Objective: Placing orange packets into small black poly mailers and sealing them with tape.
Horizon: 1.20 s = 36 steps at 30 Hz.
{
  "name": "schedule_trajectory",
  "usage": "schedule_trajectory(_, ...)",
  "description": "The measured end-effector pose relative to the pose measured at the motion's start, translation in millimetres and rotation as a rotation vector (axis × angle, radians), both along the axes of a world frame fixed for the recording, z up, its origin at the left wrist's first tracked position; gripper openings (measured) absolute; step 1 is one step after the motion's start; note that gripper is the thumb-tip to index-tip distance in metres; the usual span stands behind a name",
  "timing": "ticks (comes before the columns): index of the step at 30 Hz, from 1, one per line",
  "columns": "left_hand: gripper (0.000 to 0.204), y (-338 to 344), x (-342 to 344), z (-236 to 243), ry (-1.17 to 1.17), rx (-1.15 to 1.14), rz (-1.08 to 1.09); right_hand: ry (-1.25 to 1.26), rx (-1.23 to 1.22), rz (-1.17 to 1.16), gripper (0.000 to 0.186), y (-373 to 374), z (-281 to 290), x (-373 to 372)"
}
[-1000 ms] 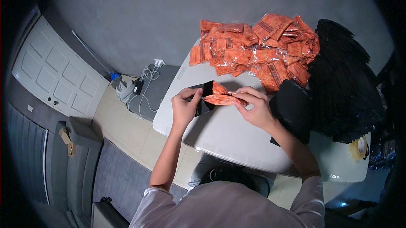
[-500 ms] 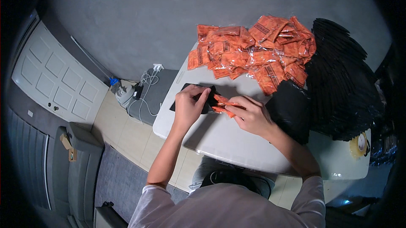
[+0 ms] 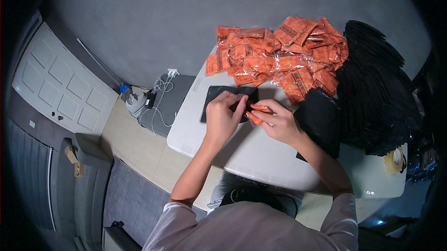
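Less orange packet (image 3: 254,118) shows outside the black pouch (image 3: 213,94) now.
My left fingers (image 3: 240,107) pinch the pouch, my right fingers (image 3: 274,106) the packet.

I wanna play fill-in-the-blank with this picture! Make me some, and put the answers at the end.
1. The left hand holds a flat pouch coloured ____.
2. The right hand pinches a packet coloured ____.
3. The hand nearer the roll of tape is the ____ one.
4. The door is on the picture's ____ side.

Missing words: black; orange; right; left.
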<state>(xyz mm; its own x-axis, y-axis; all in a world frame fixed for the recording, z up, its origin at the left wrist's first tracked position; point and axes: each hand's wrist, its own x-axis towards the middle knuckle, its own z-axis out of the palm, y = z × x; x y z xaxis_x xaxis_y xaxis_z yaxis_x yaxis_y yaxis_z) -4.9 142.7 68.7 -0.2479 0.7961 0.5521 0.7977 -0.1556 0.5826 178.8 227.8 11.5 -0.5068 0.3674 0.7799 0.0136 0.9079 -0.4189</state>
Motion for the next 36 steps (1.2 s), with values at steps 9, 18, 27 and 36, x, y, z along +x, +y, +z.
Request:
schedule_trajectory(9, 0.014, -14.6, 29.0, 4.7, -0.115, 0.122, -0.104, 0.178, -0.084, -0.115, 0.031, -10.9, -0.1, -3.2)
schedule_trajectory(18, 0.017, -5.3, 24.0, 31.1, 0.068, 0.020, -0.267, 0.032, 0.597, -0.244, 0.016, -10.6, 2.0, 8.4)
schedule_trajectory(27, 0.039, -58.7, 27.8, 38.8, 0.055, 0.017, -0.237, 0.120, 0.141, -0.180, 0.020, -3.3, 6.0, 1.1)
schedule_trajectory(36, 0.049, -27.2, -21.5, -7.9, 0.150, 0.064, -0.306, 0.065, -0.099, -0.082, 0.013, -2.6, 6.7, 2.1)
